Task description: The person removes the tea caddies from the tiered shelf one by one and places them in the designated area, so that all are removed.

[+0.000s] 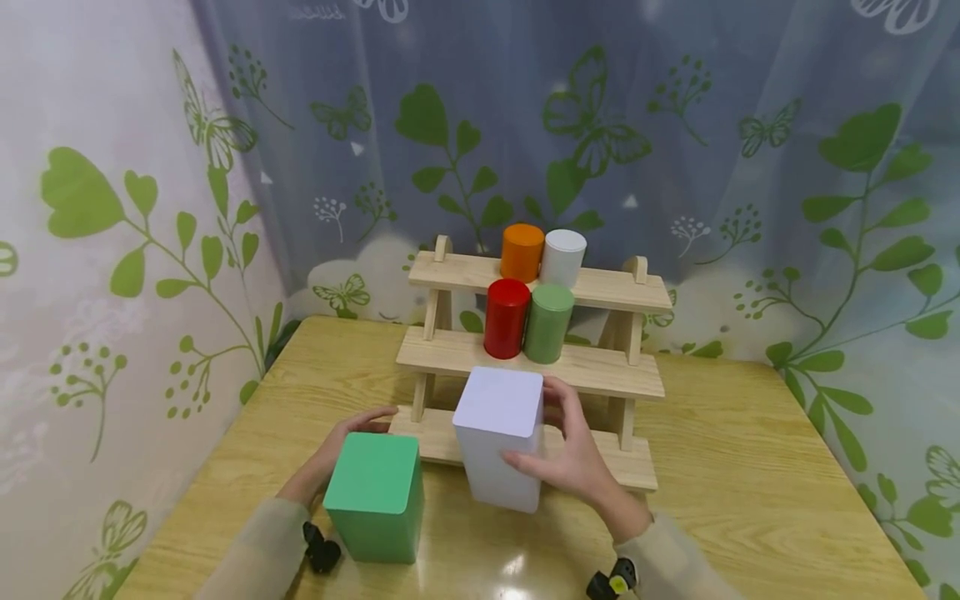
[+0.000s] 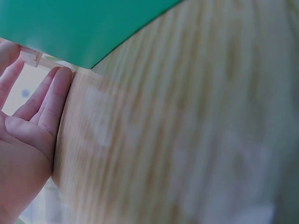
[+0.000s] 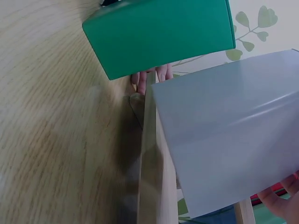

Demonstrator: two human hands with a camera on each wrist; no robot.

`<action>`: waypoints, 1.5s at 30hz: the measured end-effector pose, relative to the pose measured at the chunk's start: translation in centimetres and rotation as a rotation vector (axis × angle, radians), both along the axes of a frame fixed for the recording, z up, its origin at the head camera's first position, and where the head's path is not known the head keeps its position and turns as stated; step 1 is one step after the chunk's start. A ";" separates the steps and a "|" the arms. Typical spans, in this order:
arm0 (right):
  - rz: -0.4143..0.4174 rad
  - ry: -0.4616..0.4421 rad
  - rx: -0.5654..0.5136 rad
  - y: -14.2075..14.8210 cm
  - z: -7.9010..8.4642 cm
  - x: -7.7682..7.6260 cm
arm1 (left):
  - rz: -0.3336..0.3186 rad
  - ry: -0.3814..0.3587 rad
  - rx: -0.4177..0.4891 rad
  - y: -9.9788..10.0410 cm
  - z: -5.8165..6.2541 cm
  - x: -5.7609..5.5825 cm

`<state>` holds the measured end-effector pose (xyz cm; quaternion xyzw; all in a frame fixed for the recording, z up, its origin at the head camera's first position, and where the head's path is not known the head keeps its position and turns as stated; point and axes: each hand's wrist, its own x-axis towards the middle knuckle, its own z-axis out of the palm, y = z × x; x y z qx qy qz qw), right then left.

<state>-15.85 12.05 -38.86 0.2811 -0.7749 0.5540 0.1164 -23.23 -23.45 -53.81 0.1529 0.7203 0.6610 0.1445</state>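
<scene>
- Pale sleeves (image 1: 258, 550) lay nearest the camera, a black wrist device (image 1: 322, 552) at each, over the near part of the wooden surface (image 1: 735, 467).
- Green box (image 1: 375, 500) stood on the surface's near left part, between the arms, its long axis upright and its top facing up.
- Behind it, the left hand (image 1: 337, 442) had its fingers nearly straight and spread about the left end of the bottom shelf (image 1: 438, 433); how firmly they touched could not be told.
- White box (image 1: 498, 442) was in the right hand (image 1: 577, 467), pinched between the thumb on the near side and fingers reaching round the far side.
- Its long axis ran close to upright, top facing up; its base was raised off the surface, by the bottom shelf's front edge. Whether it touched that shelf could not be told.
- Wooden stand (image 1: 600, 371) stood near the surface's back edge, with three shelves.
- Middle shelf (image 1: 450, 350): a red cylinder (image 1: 506, 321) just beside a pale green cylinder (image 1: 550, 325), both upright.
- Top shelf (image 1: 465, 271): an orange cylinder (image 1: 522, 252) just beside a white cylinder (image 1: 562, 260), upright too.
</scene>
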 end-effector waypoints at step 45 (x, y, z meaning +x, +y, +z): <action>0.218 0.183 -0.198 -2.6 -5.5 2.4 | -0.006 0.082 -0.028 0.1 -0.1 -0.2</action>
